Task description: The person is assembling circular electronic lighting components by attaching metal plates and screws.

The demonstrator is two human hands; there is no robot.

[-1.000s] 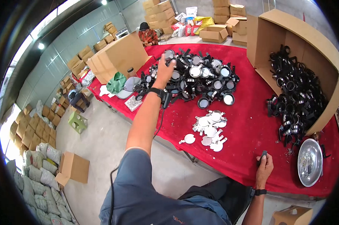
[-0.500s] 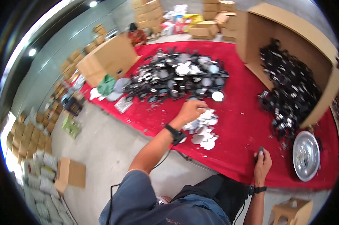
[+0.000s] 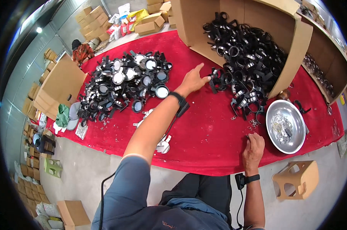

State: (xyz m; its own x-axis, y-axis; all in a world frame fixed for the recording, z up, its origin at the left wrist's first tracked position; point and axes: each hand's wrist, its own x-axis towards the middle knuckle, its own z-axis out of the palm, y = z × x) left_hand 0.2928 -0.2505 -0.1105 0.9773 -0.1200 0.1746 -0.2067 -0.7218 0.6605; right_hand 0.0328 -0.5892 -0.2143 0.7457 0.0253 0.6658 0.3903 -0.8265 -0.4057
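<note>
A red-covered counter (image 3: 204, 130) lies bare beside the tipped cardboard box (image 3: 296, 42). The left hand (image 3: 194, 79), fingers spread, touches black ring parts (image 3: 219, 76) at the box's mouth. The right hand (image 3: 253, 147), curled near the counter's front edge beside the steel bowl (image 3: 286, 124); its grip cannot be told.

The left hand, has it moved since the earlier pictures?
Yes. The left hand went from the white discs rightward to the black parts spilling from the tipped box.

The left hand (image 3: 193, 80) reaches over the red tabletop (image 3: 204, 134) toward black ring parts (image 3: 250, 57) spilling from a tipped carton (image 3: 292, 42). The right hand (image 3: 253, 147) rests beside a steel bowl (image 3: 286, 124), perhaps pinching something small.
</note>
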